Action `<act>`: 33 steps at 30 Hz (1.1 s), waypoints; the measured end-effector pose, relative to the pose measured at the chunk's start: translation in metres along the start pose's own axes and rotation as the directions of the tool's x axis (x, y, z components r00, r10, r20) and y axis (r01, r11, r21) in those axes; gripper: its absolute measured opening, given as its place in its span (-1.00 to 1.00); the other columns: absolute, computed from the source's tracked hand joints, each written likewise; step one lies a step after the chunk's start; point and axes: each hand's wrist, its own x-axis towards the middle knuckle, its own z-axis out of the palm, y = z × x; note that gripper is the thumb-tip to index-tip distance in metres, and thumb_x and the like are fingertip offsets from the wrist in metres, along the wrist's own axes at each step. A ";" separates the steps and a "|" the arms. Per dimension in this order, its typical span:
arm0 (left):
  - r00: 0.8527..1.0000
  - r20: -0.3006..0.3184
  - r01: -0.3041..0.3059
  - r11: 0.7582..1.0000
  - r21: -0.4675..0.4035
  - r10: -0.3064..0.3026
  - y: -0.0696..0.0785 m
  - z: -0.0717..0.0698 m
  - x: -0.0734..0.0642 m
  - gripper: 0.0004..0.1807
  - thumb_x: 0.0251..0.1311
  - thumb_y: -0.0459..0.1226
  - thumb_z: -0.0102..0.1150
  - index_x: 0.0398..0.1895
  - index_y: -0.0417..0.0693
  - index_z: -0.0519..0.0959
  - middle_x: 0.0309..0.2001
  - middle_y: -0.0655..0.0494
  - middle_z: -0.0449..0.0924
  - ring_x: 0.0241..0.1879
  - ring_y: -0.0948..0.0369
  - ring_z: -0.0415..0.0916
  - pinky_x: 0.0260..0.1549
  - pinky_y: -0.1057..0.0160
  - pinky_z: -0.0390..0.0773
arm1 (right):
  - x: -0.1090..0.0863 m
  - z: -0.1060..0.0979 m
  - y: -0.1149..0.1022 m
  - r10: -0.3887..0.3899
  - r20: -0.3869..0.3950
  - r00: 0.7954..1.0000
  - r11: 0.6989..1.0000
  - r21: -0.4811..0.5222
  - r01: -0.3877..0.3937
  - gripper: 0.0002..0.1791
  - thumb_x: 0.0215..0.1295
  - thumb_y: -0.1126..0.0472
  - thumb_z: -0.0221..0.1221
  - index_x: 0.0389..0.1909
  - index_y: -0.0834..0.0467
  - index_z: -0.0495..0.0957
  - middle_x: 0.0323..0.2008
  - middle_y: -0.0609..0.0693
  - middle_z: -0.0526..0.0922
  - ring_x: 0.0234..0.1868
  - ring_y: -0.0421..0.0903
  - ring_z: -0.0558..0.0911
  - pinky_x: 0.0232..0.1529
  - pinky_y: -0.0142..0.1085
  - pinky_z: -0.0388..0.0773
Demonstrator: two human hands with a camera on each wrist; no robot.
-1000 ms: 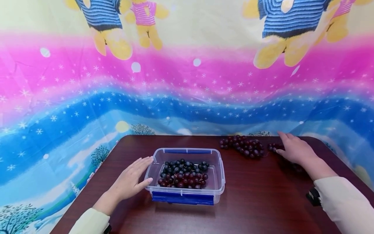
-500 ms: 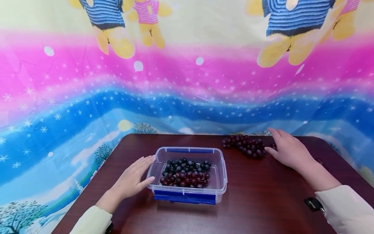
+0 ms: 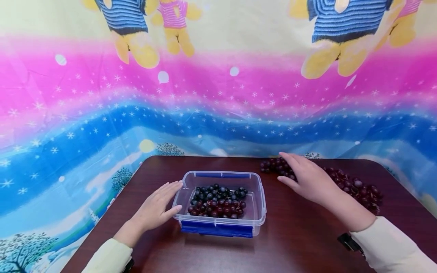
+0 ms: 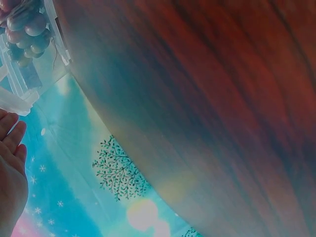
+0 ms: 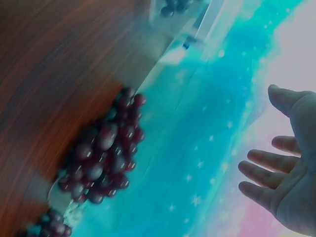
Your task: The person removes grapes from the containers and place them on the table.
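A clear plastic box (image 3: 254,204) with blue clips holds a dark, nearly black bunch of grapes (image 3: 218,192) behind a red bunch (image 3: 218,208). My left hand (image 3: 155,208) rests at the box's left rim, fingers straight, thumb at the near corner. My right hand (image 3: 308,180), fingers and thumb spread with nothing between them, is above the table near a dark red bunch of grapes (image 3: 273,165), partly hiding it in the head view. The right wrist view shows that bunch (image 5: 103,153) apart from the fingers. More red grapes (image 3: 358,189) lie behind the right forearm.
The dark brown wooden table (image 3: 283,242) ends at the back against a hanging cloth (image 3: 218,94) printed with bears and snowflakes. The box stands left of the middle, and the loose grapes lie along the back right edge.
My right hand has moved left from over the right-hand grapes to over the back bunch, uncovering the right-hand ones. The left hand has stayed at the box rim.
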 end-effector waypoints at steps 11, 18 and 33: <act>1.000 -0.007 -0.021 1.000 0.002 0.021 0.000 0.001 0.001 -0.27 0.22 -0.06 0.20 0.41 -0.20 0.30 0.39 -0.04 0.29 0.38 0.02 0.20 0.39 0.36 -0.25 | 0.014 0.019 -0.039 -0.139 0.024 0.990 0.987 0.081 0.137 -0.19 0.23 -0.01 0.32 0.41 0.22 0.24 0.24 0.19 0.45 0.23 0.15 0.46 0.18 0.07 0.41; 1.000 -0.008 -0.020 1.000 0.000 0.020 0.001 0.000 0.000 -0.27 0.24 -0.03 0.19 0.40 -0.20 0.31 0.38 -0.05 0.30 0.38 0.02 0.20 0.38 0.36 -0.25 | 0.020 0.035 -0.061 -0.239 0.036 0.970 0.963 0.136 0.232 -0.20 0.20 -0.04 0.33 0.38 0.20 0.29 0.24 0.14 0.47 0.23 0.08 0.47 0.20 -0.01 0.41; 0.999 -0.025 -0.039 0.999 0.003 0.039 -0.002 0.003 0.000 -0.26 0.21 -0.08 0.21 0.40 -0.22 0.30 0.38 -0.06 0.30 0.38 0.01 0.20 0.39 0.36 -0.24 | 0.039 0.063 -0.091 -0.321 0.309 0.895 0.932 0.272 0.240 -0.24 0.26 -0.07 0.27 0.42 0.09 0.26 0.30 0.02 0.41 0.29 -0.05 0.41 0.22 -0.12 0.40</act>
